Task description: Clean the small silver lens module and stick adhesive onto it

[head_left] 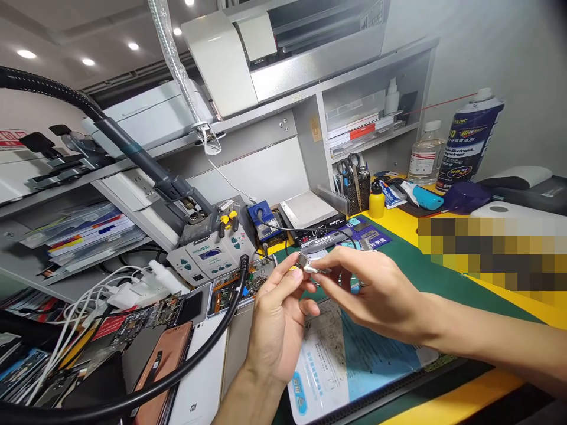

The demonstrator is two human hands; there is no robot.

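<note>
In front of me, above the work mat, my left hand (278,313) pinches a small dark metallic part (303,260) between thumb and fingers. Its exact kind is too small to make out. My right hand (376,283) comes in from the right with thumb and forefinger closed at the part's right side. A thin pale, shiny piece (315,270) shows between those fingertips; whether it belongs to the part or is separate I cannot tell. Below both hands lies a blue and white printed pad (328,378) on the green mat (425,283).
A soldering station (217,254) stands at the back left, and a black hose (208,354) curves past it. Phones, including a white one (199,372), crowd the left. A tray of circuit boards (230,292) sits behind my left hand. A spray can (469,141) and yellow bottle (376,199) stand at right.
</note>
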